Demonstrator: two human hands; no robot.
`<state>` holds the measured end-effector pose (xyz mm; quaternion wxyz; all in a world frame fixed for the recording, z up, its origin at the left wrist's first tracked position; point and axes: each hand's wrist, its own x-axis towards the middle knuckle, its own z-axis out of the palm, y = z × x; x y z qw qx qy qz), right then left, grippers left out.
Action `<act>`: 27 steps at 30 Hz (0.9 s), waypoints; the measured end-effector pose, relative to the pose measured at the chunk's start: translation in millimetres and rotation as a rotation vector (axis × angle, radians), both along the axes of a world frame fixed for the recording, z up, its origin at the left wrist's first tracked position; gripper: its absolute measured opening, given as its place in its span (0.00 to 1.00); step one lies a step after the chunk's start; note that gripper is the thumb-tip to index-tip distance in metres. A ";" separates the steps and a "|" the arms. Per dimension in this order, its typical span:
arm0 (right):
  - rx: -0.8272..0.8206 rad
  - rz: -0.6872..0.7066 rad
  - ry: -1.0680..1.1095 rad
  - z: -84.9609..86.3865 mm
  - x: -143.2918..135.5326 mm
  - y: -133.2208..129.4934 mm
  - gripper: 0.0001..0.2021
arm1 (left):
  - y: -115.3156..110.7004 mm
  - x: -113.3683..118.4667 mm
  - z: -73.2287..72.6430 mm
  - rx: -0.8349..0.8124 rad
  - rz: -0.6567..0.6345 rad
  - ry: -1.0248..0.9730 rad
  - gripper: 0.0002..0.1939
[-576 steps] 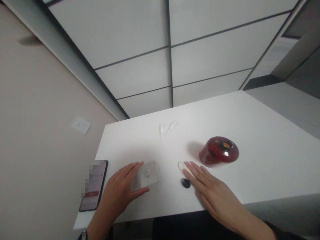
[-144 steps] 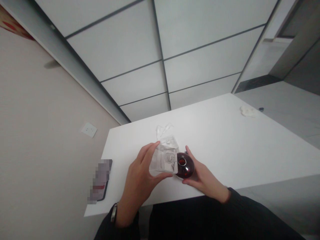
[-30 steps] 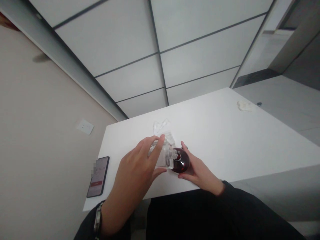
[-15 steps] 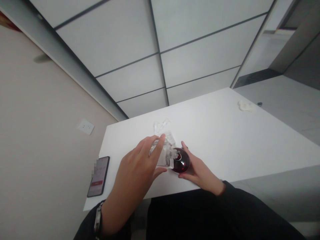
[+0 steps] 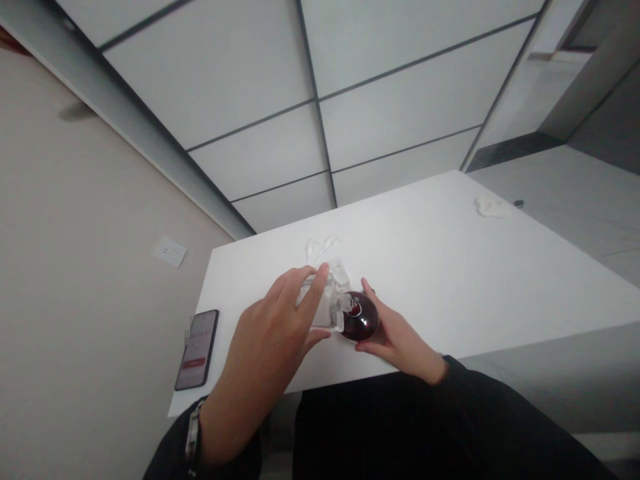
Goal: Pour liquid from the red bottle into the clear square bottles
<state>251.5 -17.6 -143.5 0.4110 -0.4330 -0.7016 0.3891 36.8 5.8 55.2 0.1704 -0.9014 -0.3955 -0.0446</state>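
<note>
One clear bottle (image 5: 323, 309) was clamped in your left hand (image 5: 274, 325), long axis running rightward, neck (image 5: 344, 303) at the mouth of the red bottle (image 5: 361, 327) your right hand (image 5: 404, 341) gripped, table's (image 5: 425, 253) near side.

This place is looking like a room in a home. Large white panels (image 5: 395, 107) with dark strips (image 5: 323, 137), like those of a wardrobe, are filling the upper middle. A beige wall (image 5: 85, 280) is running down the left side, carrying a white power socket (image 5: 171, 251). Pale flooring (image 5: 595, 200) is showing at the right, and a white table (image 5: 430, 267) is standing in the lower middle.
</note>
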 end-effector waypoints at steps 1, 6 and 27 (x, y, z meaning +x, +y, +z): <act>0.002 0.000 0.001 0.2 0.0 0.0 0.58 | 0.1 0.2 0.0 0.003 -0.006 -0.003 0.53; 0.010 -0.003 0.001 0.4 0.4 0.3 0.57 | 0.4 1.0 0.6 0.014 -0.030 -0.025 0.56; 0.019 0.007 0.002 1.4 1.0 0.9 0.58 | 0.2 0.3 0.7 0.003 -0.042 -0.020 0.55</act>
